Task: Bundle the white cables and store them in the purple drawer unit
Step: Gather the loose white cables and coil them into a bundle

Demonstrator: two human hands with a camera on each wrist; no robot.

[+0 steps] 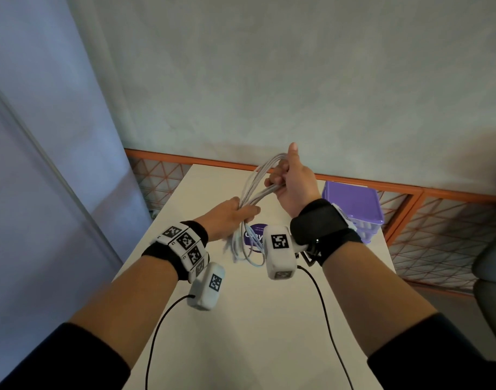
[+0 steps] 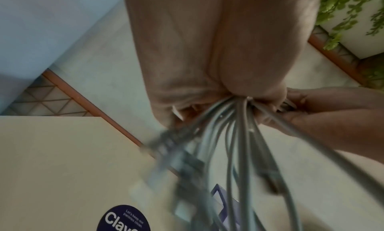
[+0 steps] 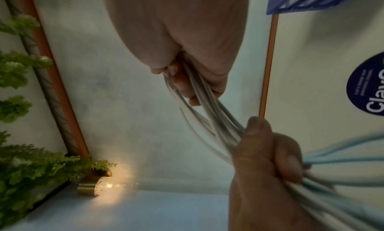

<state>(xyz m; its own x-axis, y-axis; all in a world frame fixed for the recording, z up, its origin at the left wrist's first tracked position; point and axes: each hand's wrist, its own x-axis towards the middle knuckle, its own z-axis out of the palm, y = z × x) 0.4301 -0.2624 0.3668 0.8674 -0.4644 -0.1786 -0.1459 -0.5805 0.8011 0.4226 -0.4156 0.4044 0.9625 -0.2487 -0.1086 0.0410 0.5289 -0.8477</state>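
Grip: your left hand [image 1: 232, 212] and right hand [image 1: 293, 187] both clench the white cables [image 1: 258, 178], looped between them above the worktop [image 1: 241, 319]. Bundling looks underway; purple drawer unit [image 1: 353, 204], right of the grip, awaits them.

Left hand [image 1: 231, 213] and right hand [image 1: 293, 184] raised, fingers clenched

I see white cables [image 1: 253, 190] against a cream desk [image 1: 241, 319], which carries a round dark-blue sticker [image 1: 255, 235] with white lettering. The drawer unit [image 1: 353, 204] is purple. Black wristbands [image 1: 319, 220] carry white blocks printed with black-and-white square codes [image 1: 280, 241]. An orange-framed lattice [image 1: 438, 220] stands behind.
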